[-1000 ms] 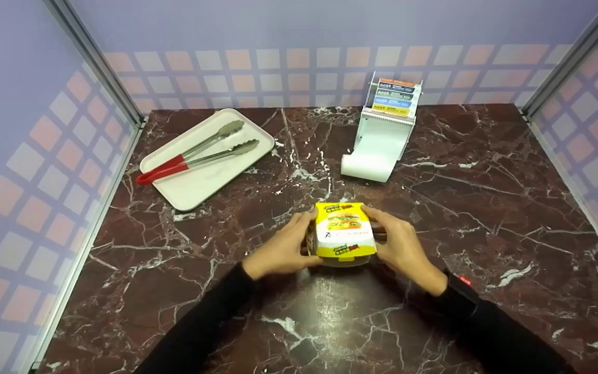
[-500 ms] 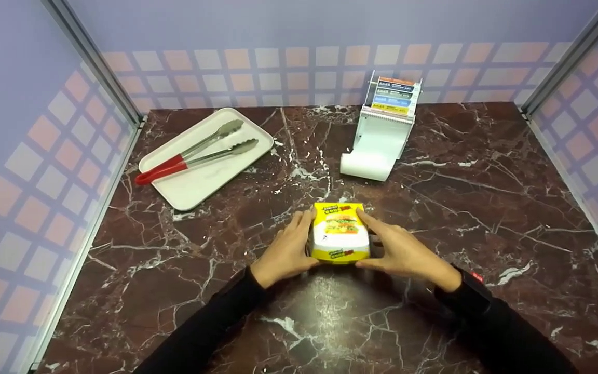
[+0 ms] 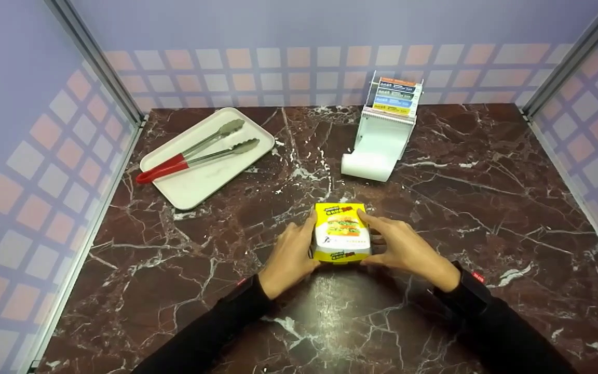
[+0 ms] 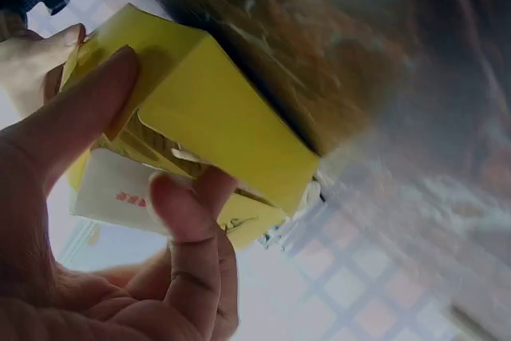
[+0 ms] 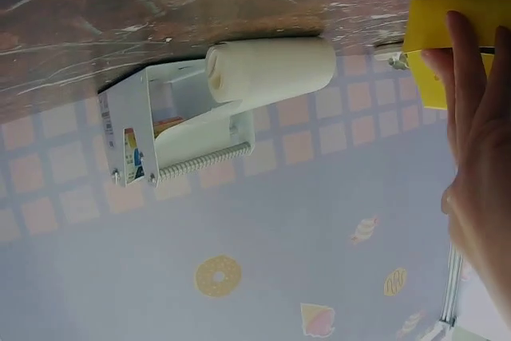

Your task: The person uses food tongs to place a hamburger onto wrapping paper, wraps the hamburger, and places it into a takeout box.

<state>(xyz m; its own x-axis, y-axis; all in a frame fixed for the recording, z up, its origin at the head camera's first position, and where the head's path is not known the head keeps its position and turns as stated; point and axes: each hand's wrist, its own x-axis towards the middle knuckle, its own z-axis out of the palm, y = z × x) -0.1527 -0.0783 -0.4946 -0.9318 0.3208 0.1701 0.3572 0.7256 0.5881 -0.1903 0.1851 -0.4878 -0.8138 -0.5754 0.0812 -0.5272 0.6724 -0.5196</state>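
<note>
A yellow and white cardboard burger box (image 3: pixel 341 228), printed with a burger, stands on the dark marbled table with its lid lowered. My left hand (image 3: pixel 288 259) holds its left side, thumb by the front corner. In the left wrist view, that thumb lies on a yellow panel (image 4: pixel 247 125), and curled fingers (image 4: pixel 192 229) reach into a gap beside a white flap (image 4: pixel 120 193). My right hand (image 3: pixel 405 252) grips the opposite side, index finger at the top edge and thumb at the front corner. Its fingers (image 5: pixel 467 69) lie along the yellow wall in the right wrist view.
At the back left, red-handled tongs (image 3: pixel 195 156) lie across a white tray (image 3: pixel 185 195), their handle over its edge. A white dispenser (image 3: pixel 410 132) with a roll of paper (image 3: pixel 366 165) stands at the back right. Patterned walls (image 3: pixel 299 57) enclose the table.
The lid's front edge has come down over the base, where a dark gap showed earlier. My right thumb has shifted to the front corner, and my left hand has turned slightly against the box.
</note>
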